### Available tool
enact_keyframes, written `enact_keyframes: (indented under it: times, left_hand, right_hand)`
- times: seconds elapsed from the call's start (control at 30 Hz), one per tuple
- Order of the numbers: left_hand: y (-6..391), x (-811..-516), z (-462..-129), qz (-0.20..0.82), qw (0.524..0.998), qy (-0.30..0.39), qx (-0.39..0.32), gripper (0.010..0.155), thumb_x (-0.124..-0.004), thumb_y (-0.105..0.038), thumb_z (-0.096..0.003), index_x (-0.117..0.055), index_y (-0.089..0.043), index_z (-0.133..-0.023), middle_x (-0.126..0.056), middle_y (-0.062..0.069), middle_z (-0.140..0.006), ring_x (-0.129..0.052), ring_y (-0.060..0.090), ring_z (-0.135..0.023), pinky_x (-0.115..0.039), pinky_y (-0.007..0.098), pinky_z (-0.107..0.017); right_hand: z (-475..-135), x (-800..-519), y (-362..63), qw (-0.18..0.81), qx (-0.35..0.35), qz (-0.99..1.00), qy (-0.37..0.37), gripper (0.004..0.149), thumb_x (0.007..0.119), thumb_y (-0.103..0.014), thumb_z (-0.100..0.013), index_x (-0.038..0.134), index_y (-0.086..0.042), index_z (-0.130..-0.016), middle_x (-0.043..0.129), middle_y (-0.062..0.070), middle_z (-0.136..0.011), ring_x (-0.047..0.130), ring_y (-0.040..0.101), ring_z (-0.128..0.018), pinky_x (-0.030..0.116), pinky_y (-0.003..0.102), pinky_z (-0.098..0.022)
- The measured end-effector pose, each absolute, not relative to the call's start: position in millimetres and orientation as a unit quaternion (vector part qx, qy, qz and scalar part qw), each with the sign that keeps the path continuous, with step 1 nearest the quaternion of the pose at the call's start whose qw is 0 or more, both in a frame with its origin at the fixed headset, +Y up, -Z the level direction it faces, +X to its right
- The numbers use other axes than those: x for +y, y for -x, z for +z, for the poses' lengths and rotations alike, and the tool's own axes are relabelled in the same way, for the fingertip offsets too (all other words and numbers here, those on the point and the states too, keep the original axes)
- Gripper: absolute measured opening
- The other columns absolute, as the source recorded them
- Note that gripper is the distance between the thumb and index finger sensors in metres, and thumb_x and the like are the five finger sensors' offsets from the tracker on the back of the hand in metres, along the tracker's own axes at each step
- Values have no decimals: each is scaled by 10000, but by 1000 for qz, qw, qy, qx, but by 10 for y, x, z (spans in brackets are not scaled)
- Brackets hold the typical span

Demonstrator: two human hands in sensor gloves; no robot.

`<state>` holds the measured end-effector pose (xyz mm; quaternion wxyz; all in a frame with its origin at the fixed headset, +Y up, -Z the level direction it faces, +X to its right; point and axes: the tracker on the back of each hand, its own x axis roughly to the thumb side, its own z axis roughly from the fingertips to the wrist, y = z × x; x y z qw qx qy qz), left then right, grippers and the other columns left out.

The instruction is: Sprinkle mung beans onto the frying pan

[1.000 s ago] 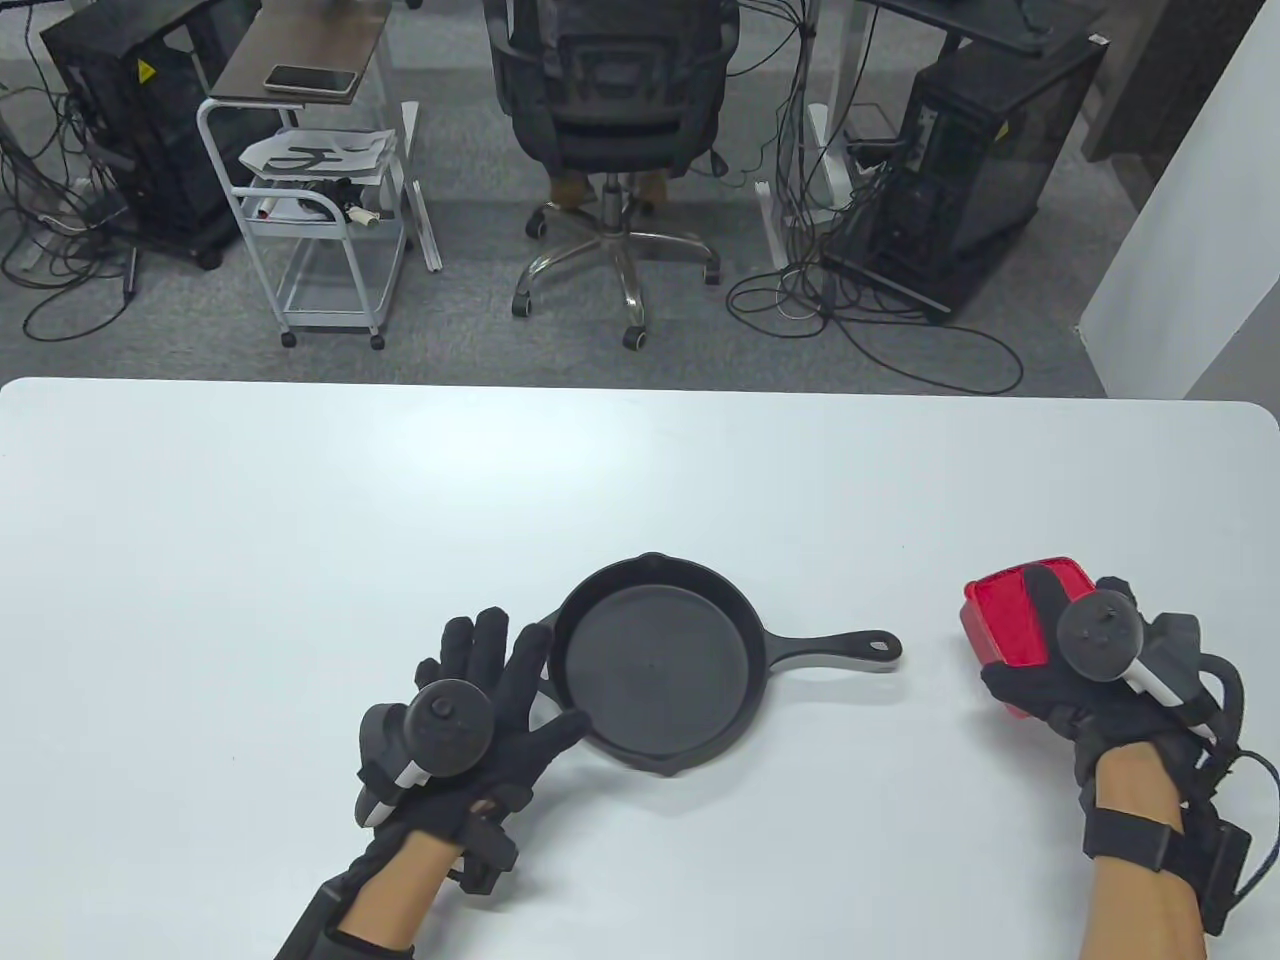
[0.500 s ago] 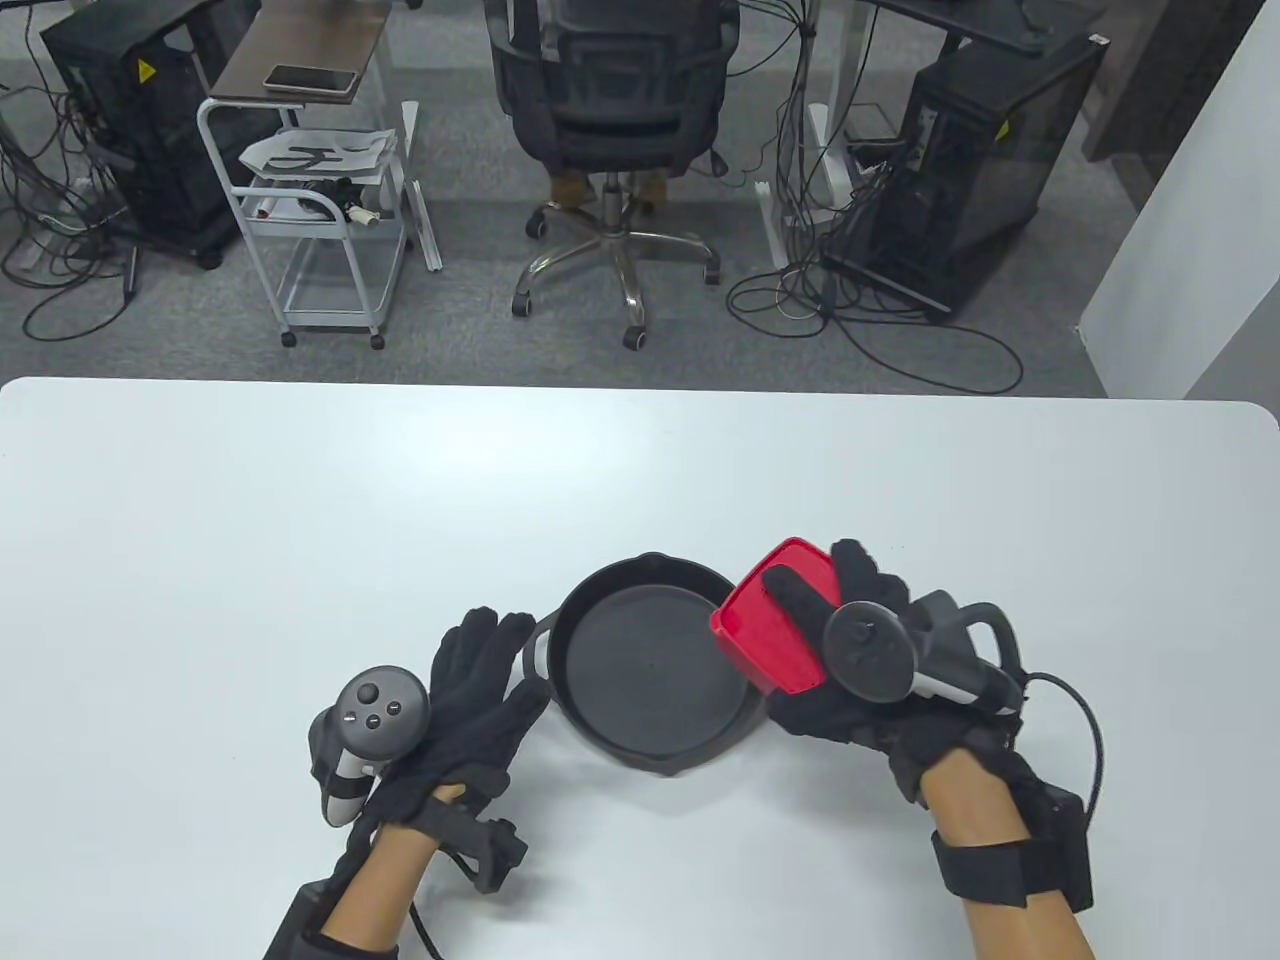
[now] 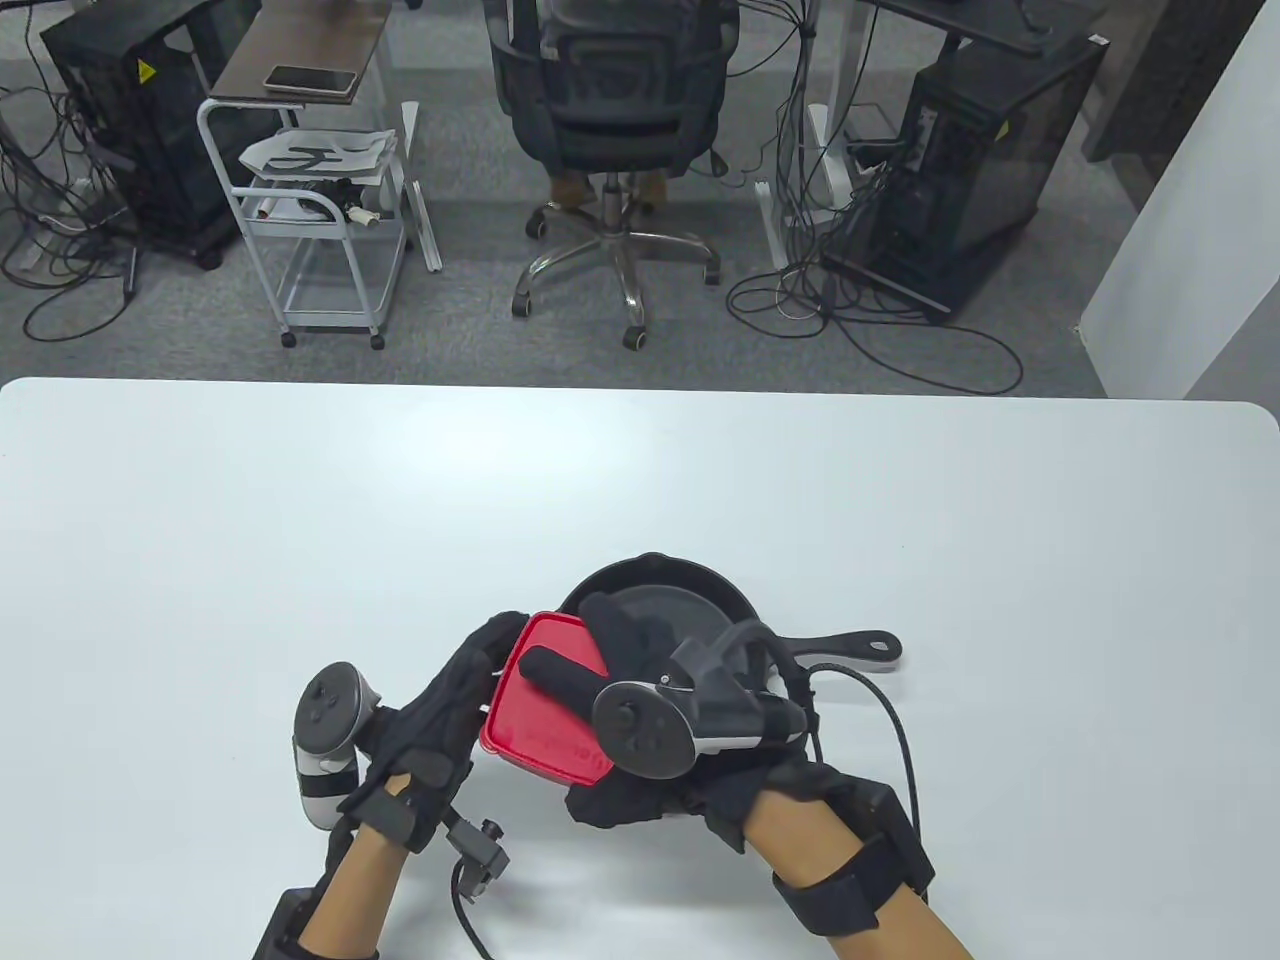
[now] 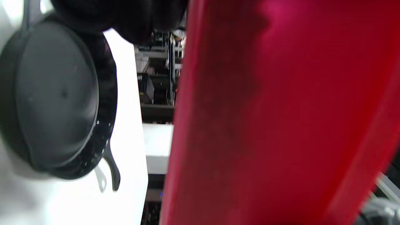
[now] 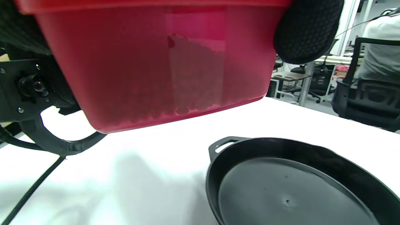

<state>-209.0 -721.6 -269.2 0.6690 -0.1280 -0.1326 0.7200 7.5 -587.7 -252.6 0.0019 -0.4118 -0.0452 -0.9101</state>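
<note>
A black cast-iron frying pan [image 3: 655,600] lies on the white table [image 3: 300,520], handle [image 3: 850,645] pointing right. My right hand [image 3: 570,640] grips a red lidded box [image 3: 545,720] and holds it tilted above the pan's near-left edge, thumb across the lid. The right wrist view shows mung beans [image 5: 187,90] through the box's [image 5: 150,68] translucent wall, above the table just left of the empty pan [image 5: 297,187]. My left hand [image 3: 480,660] reaches to the box's left edge with fingers stretched out and touches it. In the left wrist view the box [image 4: 275,118] fills the right side and the pan [image 4: 56,97] lies left.
The table's far edge faces an office chair [image 3: 610,110], a white cart [image 3: 320,230] and computer towers on the floor. A glove cable [image 3: 890,720] loops over the table right of my right hand.
My right hand carried the red box from the table's right side leftward over the pan to its near-left edge. My left hand turned from lying flat by the pan to touching the box.
</note>
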Motion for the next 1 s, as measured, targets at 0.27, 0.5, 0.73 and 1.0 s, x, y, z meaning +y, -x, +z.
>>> enact_keyframes:
  times: [0.27,0.5,0.73,1.0]
  left_hand:
    - [1983,-7388,-2710,767,562,274,-143,866,-599,-817,-523,-245,-380,-1182,-766,193,-999,-1021,324,-565,-938,331,-245]
    - [1880,-7481,-2708,787,547,262,-112,804,-659,-770,-525,-372,-396,-1177,-745,207,-994,-1011,353,-589,-969,330,-257]
    - [1895,-7528,-2711,808,541,222,-73,790,-687,-735,-525,-340,-416,-1160,-683,201,-1035,-983,388,-635,-972,381,-279]
    - [1886,-7527,-2687,814,545,192,-57,783,-685,-717,-533,-294,-430,-1148,-604,187,-1084,-953,408,-679,-967,406,-305]
  right_hand:
    - [-2550,-5946,-126,-2,-68,-907,416,1041,806,-816,-428,227,-367,-1166,264,345,-1230,545,640,-1004,708,681,-594]
    - [-2538,-6053,-172,22,-57,-916,396,950,732,-812,-470,309,-339,-1177,240,290,-1256,408,620,-1077,597,720,-670]
    - [-2401,-6076,-113,88,49,-929,357,802,690,-750,-508,463,-322,-1148,330,233,-1255,418,561,-1086,556,715,-686]
    - [-2235,-6255,37,107,126,-940,300,734,631,-755,-521,477,-387,-1137,487,203,-1230,584,546,-1021,711,629,-600]
